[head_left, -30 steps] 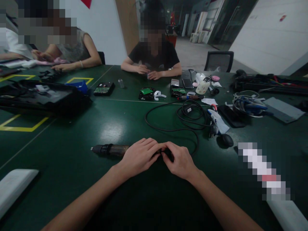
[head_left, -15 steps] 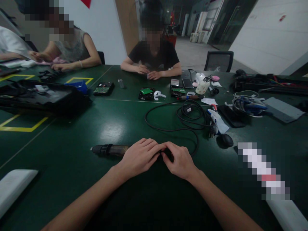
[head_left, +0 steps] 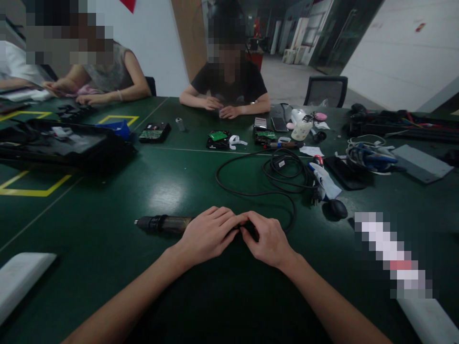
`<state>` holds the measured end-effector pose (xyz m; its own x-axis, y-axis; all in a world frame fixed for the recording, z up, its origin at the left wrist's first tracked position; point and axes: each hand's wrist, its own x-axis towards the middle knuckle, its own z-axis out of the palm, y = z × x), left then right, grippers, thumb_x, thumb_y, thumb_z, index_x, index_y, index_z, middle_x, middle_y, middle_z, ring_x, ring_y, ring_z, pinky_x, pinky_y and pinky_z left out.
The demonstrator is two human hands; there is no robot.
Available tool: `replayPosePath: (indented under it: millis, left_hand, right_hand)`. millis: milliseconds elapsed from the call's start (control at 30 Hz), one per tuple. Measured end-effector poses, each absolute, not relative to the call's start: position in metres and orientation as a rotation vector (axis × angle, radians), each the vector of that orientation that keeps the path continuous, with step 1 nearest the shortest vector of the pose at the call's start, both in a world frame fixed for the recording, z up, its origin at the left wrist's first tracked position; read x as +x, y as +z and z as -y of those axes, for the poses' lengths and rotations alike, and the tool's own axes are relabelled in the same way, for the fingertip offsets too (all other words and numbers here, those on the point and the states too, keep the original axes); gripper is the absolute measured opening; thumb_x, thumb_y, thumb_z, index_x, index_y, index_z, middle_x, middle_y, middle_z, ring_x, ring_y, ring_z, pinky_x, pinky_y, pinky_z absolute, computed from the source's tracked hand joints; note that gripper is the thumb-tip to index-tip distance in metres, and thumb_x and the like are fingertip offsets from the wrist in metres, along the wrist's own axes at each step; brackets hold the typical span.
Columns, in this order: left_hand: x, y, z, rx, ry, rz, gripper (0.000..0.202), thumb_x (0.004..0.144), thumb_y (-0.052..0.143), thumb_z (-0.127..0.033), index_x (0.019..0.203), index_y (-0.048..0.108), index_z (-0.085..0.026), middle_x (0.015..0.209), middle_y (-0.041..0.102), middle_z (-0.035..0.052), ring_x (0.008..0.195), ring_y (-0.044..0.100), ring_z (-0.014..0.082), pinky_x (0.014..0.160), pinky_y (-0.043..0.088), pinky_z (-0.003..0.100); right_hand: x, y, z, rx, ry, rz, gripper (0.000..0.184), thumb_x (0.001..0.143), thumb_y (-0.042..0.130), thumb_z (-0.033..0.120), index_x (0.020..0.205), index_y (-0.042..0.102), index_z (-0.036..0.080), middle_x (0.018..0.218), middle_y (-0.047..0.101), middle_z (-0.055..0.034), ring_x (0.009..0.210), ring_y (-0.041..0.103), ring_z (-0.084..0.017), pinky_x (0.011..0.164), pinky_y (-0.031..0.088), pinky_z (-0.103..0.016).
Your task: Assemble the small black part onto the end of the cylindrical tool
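Note:
An electric screwdriver (head_left: 168, 224) lies on the green table (head_left: 107, 267), its tip pointing left. My left hand (head_left: 211, 231) is wrapped over its rear part and hides that end. Close against it, my right hand (head_left: 267, 239) has thumb and fingers pinched at the screwdriver's back end, where the black cable (head_left: 294, 212) appears to join. The fingertips of both hands meet there, so the exact part between them is hidden. From my right hand the cable curves away and lies coiled further back.
A black mouse (head_left: 337, 209), a plug and a crumpled wrapper (head_left: 326, 181) lie to the right. Hard drives (head_left: 218, 138) and a second screwdriver (head_left: 283, 145) are further back. At left stands a large black tray (head_left: 64, 143). A person (head_left: 229, 86) sits opposite; another sits left.
My hands and the screwdriver have hardly moved. At the far left, the seated person's hand has shifted slightly.

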<state>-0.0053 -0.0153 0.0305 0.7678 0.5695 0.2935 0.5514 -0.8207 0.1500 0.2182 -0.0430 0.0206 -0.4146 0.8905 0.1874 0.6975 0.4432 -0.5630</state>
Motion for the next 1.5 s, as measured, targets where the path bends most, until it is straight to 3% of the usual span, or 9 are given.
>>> replayPosePath:
  millis: [233, 400, 567, 767, 1500]
  left_hand:
    - [-0.006, 0.029, 0.016, 2.88, 0.51, -0.867, 0.044, 0.102, 0.051, -0.026, 0.145, 0.049, -0.022, 0.124, 0.068, 0.0074, 0.116, 0.063, 0.0232, 0.094, 0.049, 0.039]
    - [-0.006, 0.026, 0.016, 2.958, 0.499, -0.923, 0.039, 0.106, 0.046, -0.028, 0.145, 0.05, -0.021, 0.118, 0.069, 0.007, 0.109, 0.065, 0.0229, 0.089, 0.05, 0.039]
    - [-0.008, 0.022, 0.017, 2.978, 0.494, -0.841, 0.047, 0.103, 0.048, -0.028, 0.149, 0.046, -0.019, 0.129, 0.068, 0.0094, 0.114, 0.065, 0.0239, 0.093, 0.05, 0.04]
    - [-0.01, 0.019, 0.016, 3.004, 0.538, -0.846, 0.042, 0.105, 0.047, -0.028, 0.147, 0.049, -0.02, 0.127, 0.07, 0.0075, 0.108, 0.069, 0.0217, 0.091, 0.052, 0.038]
    - [-0.009, 0.018, 0.016, 3.008, 0.522, -0.853, 0.054, 0.103, 0.048, -0.028, 0.156, 0.04, -0.019, 0.128, 0.069, 0.0093, 0.113, 0.067, 0.0235, 0.092, 0.052, 0.039]
  right_hand:
    - [0.218, 0.021, 0.043, -1.322, 0.587, 2.231, 0.016, 0.1, 0.058, 0.022, 0.115, 0.061, 0.024, 0.109, 0.071, -0.0055, 0.09, 0.067, -0.021, 0.077, 0.049, -0.03]
    - [0.218, 0.02, 0.043, -1.338, 0.592, 2.234, 0.017, 0.101, 0.058, 0.024, 0.118, 0.061, 0.024, 0.109, 0.071, -0.0055, 0.091, 0.068, -0.021, 0.079, 0.05, -0.031]
    - [0.218, 0.02, 0.043, -1.316, 0.605, 2.216, 0.021, 0.101, 0.058, 0.023, 0.122, 0.06, 0.024, 0.114, 0.072, -0.0065, 0.096, 0.07, -0.022, 0.083, 0.052, -0.032]
    - [0.218, 0.022, 0.043, -1.314, 0.629, 2.216, 0.02, 0.102, 0.058, 0.023, 0.122, 0.061, 0.025, 0.115, 0.072, -0.0058, 0.096, 0.07, -0.022, 0.084, 0.053, -0.032]
    - [0.218, 0.023, 0.043, -1.322, 0.61, 2.219, 0.021, 0.102, 0.057, 0.025, 0.122, 0.061, 0.024, 0.113, 0.072, -0.0064, 0.09, 0.069, -0.021, 0.078, 0.053, -0.031]
